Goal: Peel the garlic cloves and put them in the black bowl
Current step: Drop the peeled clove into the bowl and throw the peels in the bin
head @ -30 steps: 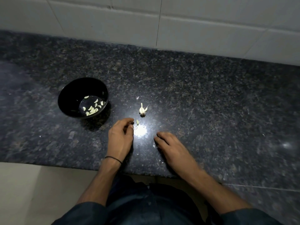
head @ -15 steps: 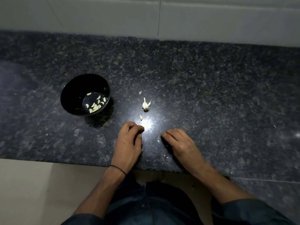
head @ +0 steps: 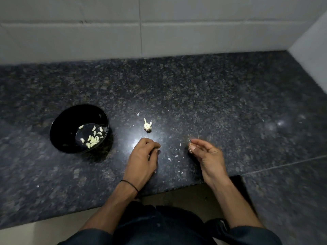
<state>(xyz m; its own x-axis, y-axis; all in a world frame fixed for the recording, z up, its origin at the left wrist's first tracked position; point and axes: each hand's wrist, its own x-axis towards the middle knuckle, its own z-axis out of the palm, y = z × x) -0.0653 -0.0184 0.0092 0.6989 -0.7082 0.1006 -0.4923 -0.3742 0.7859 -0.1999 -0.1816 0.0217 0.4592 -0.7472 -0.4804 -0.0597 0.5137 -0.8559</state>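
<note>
Several flakes of garlic skin (head: 169, 159) lie scattered between the left hand (head: 142, 160) and the right hand (head: 208, 154). One more flake sits beyond the garlic bulb remnant (head: 147, 126). The remnant stands just ahead of the left hand's fingertips, apart from them, with nothing in between. The left hand is low over the counter, fingers curled and thumb tip against forefinger. A pale bit under the fingers seems to be a garlic clove (head: 149, 157), though it is mostly hidden. The right hand is blurred and turned palm inward, its thumb and forefinger pinching a thin wisp of skin (head: 189, 142). A black band (head: 130, 184) circles the left wrist. The granite countertop (head: 221, 103) is dark and speckled, with a glare patch ahead of the left hand and a seam running out to the right of the right hand. Behind it rises a white tiled wall (head: 106, 38), which meets a side wall (head: 315, 50) far to the right of the right hand. The black bowl (head: 58, 131) stands upright to the left of the left hand, well apart from it. A cluster of peeled cloves (head: 92, 138) lies in its bottom, toward the side nearer that hand.
</note>
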